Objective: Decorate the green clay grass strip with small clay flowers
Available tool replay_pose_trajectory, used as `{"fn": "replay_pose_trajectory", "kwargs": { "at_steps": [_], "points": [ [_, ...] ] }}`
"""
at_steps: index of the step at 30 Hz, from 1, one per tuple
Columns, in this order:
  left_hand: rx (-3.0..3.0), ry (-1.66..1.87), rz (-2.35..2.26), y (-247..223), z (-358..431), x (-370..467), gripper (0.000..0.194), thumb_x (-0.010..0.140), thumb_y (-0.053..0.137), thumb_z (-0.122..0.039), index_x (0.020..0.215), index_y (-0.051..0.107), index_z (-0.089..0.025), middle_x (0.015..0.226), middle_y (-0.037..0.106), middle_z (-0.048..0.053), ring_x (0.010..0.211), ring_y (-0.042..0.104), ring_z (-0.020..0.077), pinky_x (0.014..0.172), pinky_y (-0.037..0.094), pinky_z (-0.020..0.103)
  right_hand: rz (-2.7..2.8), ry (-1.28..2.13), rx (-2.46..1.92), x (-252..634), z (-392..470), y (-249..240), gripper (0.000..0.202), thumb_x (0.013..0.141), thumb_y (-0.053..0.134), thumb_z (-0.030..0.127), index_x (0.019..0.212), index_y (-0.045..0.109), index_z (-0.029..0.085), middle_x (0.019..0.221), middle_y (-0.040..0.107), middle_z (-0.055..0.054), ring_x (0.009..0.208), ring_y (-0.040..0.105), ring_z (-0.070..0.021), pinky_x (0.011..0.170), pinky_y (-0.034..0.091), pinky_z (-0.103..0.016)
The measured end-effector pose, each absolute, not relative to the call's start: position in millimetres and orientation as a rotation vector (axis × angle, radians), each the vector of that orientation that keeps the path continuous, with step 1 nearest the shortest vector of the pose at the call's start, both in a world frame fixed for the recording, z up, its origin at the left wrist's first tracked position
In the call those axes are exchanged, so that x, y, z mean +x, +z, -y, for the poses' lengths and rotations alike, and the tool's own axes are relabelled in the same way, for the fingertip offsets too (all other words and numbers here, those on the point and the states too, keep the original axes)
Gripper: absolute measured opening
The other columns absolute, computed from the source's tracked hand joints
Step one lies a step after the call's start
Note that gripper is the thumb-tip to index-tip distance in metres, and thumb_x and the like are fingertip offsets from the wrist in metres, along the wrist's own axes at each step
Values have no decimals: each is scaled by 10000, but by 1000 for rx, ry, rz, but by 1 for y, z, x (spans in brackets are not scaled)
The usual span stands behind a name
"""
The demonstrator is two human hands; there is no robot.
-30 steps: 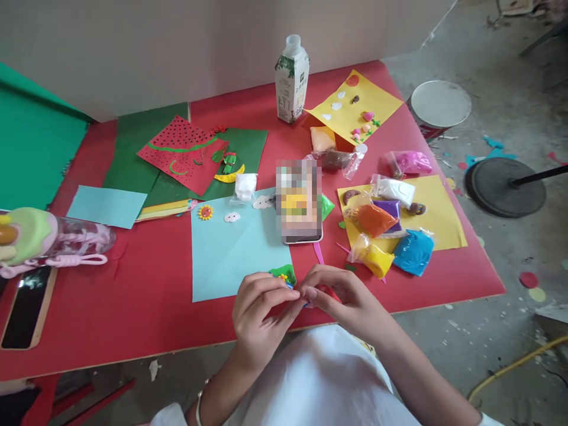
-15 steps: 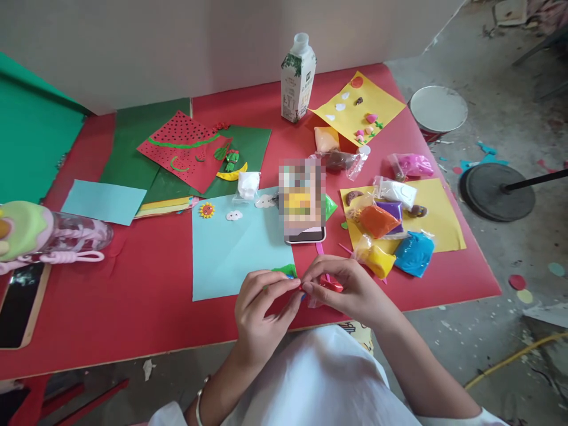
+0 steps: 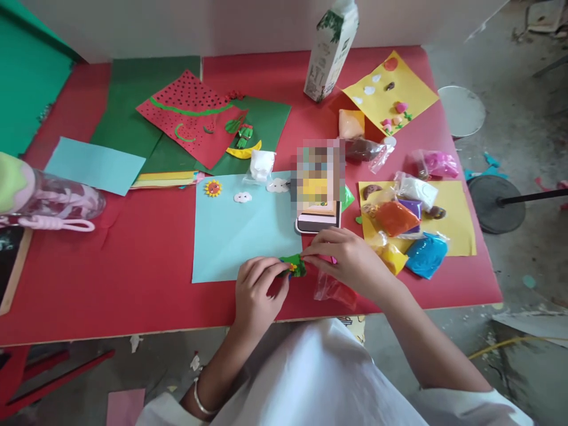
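Green clay piece (image 3: 294, 264) runs left-to-right; left hand (image 3: 258, 291) pinches 1 end, right hand (image 3: 348, 255) meets the other, grip unclear.

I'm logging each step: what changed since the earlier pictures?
The right hand drew away from the left hand, moving forward to the green clay piece and uncovering more of the red packet. The left hand, carton, large blue sheet and central phone stayed roughly put.

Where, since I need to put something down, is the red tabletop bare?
The widest bare patch of tabletop lies between the bottle and the decorated blue sheet; a smaller one, between the drink carton and green paper. Crowded: right, with clay bags, and around the left hand and right hand.
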State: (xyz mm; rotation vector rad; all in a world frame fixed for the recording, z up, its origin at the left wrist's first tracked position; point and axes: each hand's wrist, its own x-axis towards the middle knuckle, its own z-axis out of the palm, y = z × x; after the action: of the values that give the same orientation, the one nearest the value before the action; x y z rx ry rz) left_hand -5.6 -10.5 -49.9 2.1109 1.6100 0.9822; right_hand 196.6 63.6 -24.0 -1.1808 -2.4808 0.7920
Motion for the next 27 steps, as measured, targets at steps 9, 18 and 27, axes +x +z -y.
{"fn": "replay_pose_trajectory", "kwargs": {
  "at_steps": [9,18,27],
  "points": [
    [2112,943,-1587,-54,12,-5,202,873,570,-92,1014,663,-202,958,709,40,920,620,196,852,493,354,2553,744,-1110,193,-59,-25,182,951,569,257,949,744,204,871,691,-50,792,604,-173,747,460,-320],
    [2104,923,-1589,-55,12,-4,223,866,554,-81,1010,675,-202,967,713,39,936,611,208,857,479,363,2634,739,-1118,191,-62,-23,166,945,579,238,968,743,220,892,688,-47,825,601,-170,741,430,-310],
    [2120,912,-1601,-56,12,-4,229,863,548,-77,1006,674,-203,970,716,35,935,613,212,853,474,365,2733,649,-1085,189,-63,-21,182,953,563,218,983,743,218,887,685,-52,820,608,-174,732,433,-309]
  ]
}}
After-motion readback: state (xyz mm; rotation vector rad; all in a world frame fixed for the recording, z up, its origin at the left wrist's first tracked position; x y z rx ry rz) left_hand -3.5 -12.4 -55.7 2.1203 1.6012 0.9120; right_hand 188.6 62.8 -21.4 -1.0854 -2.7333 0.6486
